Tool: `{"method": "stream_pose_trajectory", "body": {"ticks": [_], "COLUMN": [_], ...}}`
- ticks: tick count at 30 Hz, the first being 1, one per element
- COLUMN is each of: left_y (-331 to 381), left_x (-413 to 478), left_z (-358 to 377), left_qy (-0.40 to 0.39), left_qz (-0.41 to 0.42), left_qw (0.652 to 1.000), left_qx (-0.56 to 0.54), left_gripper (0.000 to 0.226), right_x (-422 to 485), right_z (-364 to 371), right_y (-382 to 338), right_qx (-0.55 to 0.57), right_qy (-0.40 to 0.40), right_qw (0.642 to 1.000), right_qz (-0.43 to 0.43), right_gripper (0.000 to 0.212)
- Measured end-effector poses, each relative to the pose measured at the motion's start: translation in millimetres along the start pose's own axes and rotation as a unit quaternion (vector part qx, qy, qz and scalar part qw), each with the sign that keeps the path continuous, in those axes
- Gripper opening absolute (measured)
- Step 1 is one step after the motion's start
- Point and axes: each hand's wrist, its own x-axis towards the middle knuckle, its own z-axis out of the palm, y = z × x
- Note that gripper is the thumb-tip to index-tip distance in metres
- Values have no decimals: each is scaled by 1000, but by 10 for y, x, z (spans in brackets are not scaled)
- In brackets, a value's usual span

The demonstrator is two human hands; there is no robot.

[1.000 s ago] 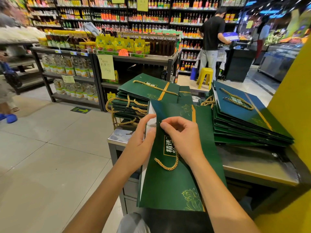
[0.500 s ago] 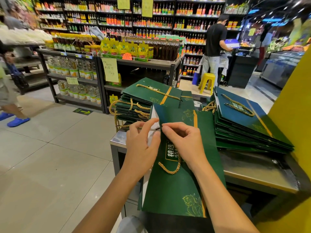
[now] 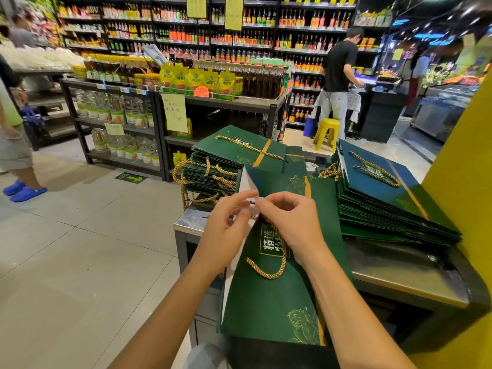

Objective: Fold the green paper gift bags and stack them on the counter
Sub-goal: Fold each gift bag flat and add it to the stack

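Note:
A green paper gift bag (image 3: 277, 294) with a gold rope handle lies flat on the steel counter (image 3: 399, 272), its near end hanging over the front edge. My left hand (image 3: 226, 225) and my right hand (image 3: 287, 222) meet at the bag's left edge near its mouth, fingertips pinching the paper where a white inner flap shows. One stack of flat green bags (image 3: 229, 161) sits at the counter's far left. A second, taller stack (image 3: 394, 203) lies at the right.
A yellow wall (image 3: 463, 182) borders the counter on the right. Black shelving with jars and bottles (image 3: 127, 115) stands beyond the tiled aisle. A yellow stool (image 3: 327, 133) and a person in black are behind; another person walks at the far left.
Both hands have shifted slightly up along the bag's left edge and closed together into a pinch. The bag's near end has slid a little further onto the counter.

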Motion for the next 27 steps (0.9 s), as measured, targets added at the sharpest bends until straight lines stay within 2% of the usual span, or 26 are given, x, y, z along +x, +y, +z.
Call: {"method": "stream_pose_trajectory", "body": {"ticks": [3,13,17,20,26,27], "left_y": [-65,-29,-26,-65,-42,-38], "left_x": [69,114,117,112,130,141], "left_z": [-35,48,-63,-159,-247,-262], "left_qy": [11,34,89,99,-3,-14], "left_qz": [-6,28,-9,-43,-198,-213], "left_qw": [1000,998,996,994,980,976], "left_qx": [-23,33,-31,-14,-31,-42], "left_gripper": [32,7,8,7,51,53], "right_x": [1,9,-2,-4,-6,-6], "right_z": [-3,-63,-45,-33,42,65], "right_y": [34,104,102,117,143,150], "right_qx": [-4,18,27,19,-24,-38], "right_qy": [2,3,12,16,25,30], "right_qw": [1000,1000,999,1000,998,997], "right_qz": [-8,-23,-16,-17,-49,-57], "right_gripper": [10,6,7,8,11,11]}}
